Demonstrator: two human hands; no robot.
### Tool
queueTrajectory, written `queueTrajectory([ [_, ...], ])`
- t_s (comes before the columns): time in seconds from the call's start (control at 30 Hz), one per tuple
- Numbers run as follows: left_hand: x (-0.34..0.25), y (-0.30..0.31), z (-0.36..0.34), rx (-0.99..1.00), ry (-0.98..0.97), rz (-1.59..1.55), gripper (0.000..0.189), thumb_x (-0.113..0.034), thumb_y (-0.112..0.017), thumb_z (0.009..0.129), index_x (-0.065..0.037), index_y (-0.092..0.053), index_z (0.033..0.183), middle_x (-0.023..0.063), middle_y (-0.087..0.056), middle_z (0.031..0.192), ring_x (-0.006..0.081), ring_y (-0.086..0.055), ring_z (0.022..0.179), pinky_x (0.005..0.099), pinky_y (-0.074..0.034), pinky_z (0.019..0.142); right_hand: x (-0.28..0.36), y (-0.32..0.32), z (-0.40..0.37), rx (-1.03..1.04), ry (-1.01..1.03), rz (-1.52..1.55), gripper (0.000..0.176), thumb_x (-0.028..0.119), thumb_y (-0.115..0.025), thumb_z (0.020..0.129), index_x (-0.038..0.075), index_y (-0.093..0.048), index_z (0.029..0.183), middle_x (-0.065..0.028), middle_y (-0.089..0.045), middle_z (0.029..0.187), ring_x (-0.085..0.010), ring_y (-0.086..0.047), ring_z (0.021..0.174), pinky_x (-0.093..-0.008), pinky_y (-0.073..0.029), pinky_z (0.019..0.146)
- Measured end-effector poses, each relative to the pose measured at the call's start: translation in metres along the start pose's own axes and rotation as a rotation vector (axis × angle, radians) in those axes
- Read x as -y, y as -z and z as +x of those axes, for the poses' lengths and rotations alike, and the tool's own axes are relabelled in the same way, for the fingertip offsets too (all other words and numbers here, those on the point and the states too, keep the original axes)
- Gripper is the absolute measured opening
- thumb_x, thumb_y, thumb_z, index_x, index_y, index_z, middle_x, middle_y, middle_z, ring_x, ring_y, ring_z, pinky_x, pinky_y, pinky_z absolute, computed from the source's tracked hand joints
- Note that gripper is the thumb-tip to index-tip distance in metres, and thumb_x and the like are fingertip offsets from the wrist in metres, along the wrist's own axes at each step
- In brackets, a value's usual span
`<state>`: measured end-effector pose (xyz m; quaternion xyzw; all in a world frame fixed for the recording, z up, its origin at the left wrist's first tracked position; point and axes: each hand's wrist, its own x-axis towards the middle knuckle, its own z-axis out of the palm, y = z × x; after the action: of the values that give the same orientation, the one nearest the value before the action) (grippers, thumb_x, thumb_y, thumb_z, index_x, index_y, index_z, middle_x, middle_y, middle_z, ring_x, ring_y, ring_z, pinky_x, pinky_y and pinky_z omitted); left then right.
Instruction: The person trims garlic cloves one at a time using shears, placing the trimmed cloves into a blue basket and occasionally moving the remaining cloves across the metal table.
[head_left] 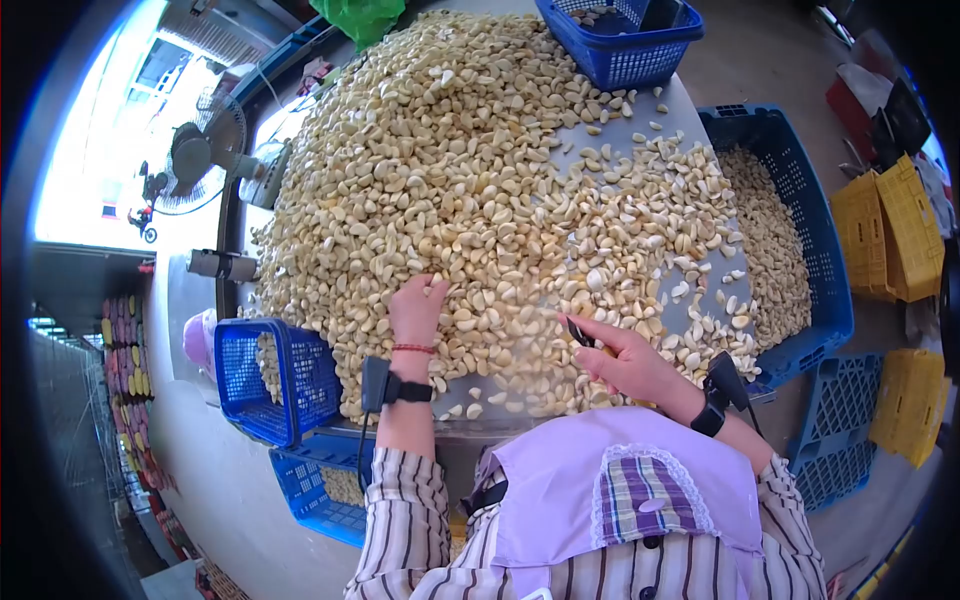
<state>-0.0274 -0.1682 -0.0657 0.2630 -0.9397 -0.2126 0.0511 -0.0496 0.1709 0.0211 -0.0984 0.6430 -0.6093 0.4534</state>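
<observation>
A broad heap of pale, curved cashew nuts (430,190) covers most of the metal table (700,310). My left hand (415,312) is at the near part of the heap, its fingertips pinched together around a cashew nut (436,287). To the right, just above the table's near side, my right hand (635,365) is closed around a small knife (578,332) with a dark handle. Its blade is too small and blurred to make out. Between the two hands, some nuts look smeared by motion.
A blue basket (228,385) with nuts stands left; another blue basket (640,55) sits at the far edge. A large blue crate (835,270) of nuts is at the right, beside yellow crates (915,225). A fan (200,150) stands on the left.
</observation>
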Motion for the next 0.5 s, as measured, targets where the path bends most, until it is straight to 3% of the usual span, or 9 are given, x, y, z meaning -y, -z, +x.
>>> queueTrajectory([
  [0.07,-0.021,0.014,-0.002,0.198,0.251,-0.376,0.030,-0.028,-0.069,0.081,-0.002,-0.069,0.097,0.0014,-0.063,0.071,0.0090,-0.055,0.058,0.0223,-0.043,0.049,0.004,0.003,-0.005,-0.026,0.010,0.023,0.050,0.025,-0.056,0.092,0.020,-0.043,0.140,0.0050,-0.053,0.070,-0.0005,-0.046,0.058,-0.0183,-0.043,0.051],
  [0.1,-0.027,0.018,-0.007,0.211,0.243,-0.374,0.030,-0.028,-0.069,0.081,-0.002,-0.069,0.097,0.0014,-0.063,0.071,0.0090,-0.055,0.058,0.0223,-0.043,0.049,0.004,0.004,-0.007,-0.043,0.017,0.043,0.050,0.025,-0.056,0.092,0.020,-0.043,0.139,0.0047,-0.054,0.070,-0.0003,-0.046,0.059,-0.0181,-0.042,0.051],
  [0.17,-0.030,0.025,-0.026,0.406,0.452,-1.076,0.024,-0.021,-0.066,0.084,-0.002,-0.065,0.099,-0.0026,-0.057,0.070,0.0060,-0.050,0.057,0.0172,-0.036,0.046,-0.003,0.007,-0.006,-0.063,0.009,0.046,0.050,0.024,-0.057,0.092,0.018,-0.043,0.139,0.0045,-0.055,0.073,-0.0005,-0.048,0.060,-0.0182,-0.043,0.053],
  [0.2,-0.041,0.027,-0.036,0.414,0.485,-1.211,0.021,-0.016,-0.063,0.086,-0.005,-0.061,0.104,-0.0029,-0.052,0.070,0.0047,-0.044,0.054,0.0141,-0.028,0.043,-0.006,0.008,-0.005,-0.071,0.008,0.037,0.050,0.024,-0.057,0.091,0.017,-0.043,0.139,0.0043,-0.056,0.075,-0.0006,-0.049,0.062,-0.0183,-0.043,0.055],
  [0.23,-0.050,0.029,-0.046,0.420,0.491,-1.210,0.021,-0.016,-0.063,0.086,-0.005,-0.061,0.104,-0.0029,-0.052,0.070,0.0047,-0.044,0.054,0.0141,-0.028,0.043,-0.009,0.007,-0.004,-0.073,0.001,0.041,0.050,0.024,-0.057,0.091,0.017,-0.043,0.139,0.0043,-0.056,0.075,-0.0006,-0.049,0.062,-0.0183,-0.043,0.055],
  [0.3,-0.065,0.031,-0.064,0.561,0.457,-1.528,0.024,-0.017,-0.060,0.086,-0.005,-0.058,0.107,0.0021,-0.054,0.079,0.0053,-0.045,0.056,0.0150,-0.030,0.041,-0.010,0.003,0.000,-0.043,0.098,-0.054,0.051,0.023,-0.057,0.091,0.013,-0.043,0.139,-0.0007,-0.064,0.095,-0.0047,-0.054,0.070,-0.0218,-0.046,0.064],
  [0.33,-0.069,0.030,-0.071,0.628,0.439,-1.586,0.025,-0.018,-0.061,0.086,-0.007,-0.056,0.108,0.0055,-0.057,0.084,0.0065,-0.045,0.058,0.0141,-0.031,0.042,-0.002,-0.001,0.000,-0.013,0.168,-0.022,0.053,0.024,-0.057,0.091,0.012,-0.041,0.140,-0.0083,-0.058,0.125,-0.0119,-0.060,0.087,-0.0255,-0.046,0.080],
  [0.43,-0.083,0.019,-0.089,0.775,0.411,-1.740,0.024,-0.015,-0.063,0.085,-0.009,-0.056,0.107,0.0065,-0.060,0.088,0.0078,-0.047,0.059,0.0143,-0.033,0.043,-0.012,-0.008,0.006,-0.044,0.364,-0.163,0.058,0.027,-0.059,0.089,0.011,-0.038,0.141,-0.0153,-0.047,0.138,-0.0167,-0.057,0.107,-0.0263,-0.042,0.090],
  [0.5,-0.099,0.016,-0.099,0.735,0.447,-1.703,0.016,-0.008,-0.060,0.086,-0.009,-0.057,0.103,0.0004,-0.057,0.077,0.0033,-0.039,0.052,0.0155,-0.029,0.041,0.000,-0.007,0.002,-0.006,0.288,-0.181,0.061,0.029,-0.060,0.089,0.011,-0.036,0.142,-0.0164,-0.046,0.138,-0.0177,-0.057,0.107,-0.0261,-0.042,0.091],
])
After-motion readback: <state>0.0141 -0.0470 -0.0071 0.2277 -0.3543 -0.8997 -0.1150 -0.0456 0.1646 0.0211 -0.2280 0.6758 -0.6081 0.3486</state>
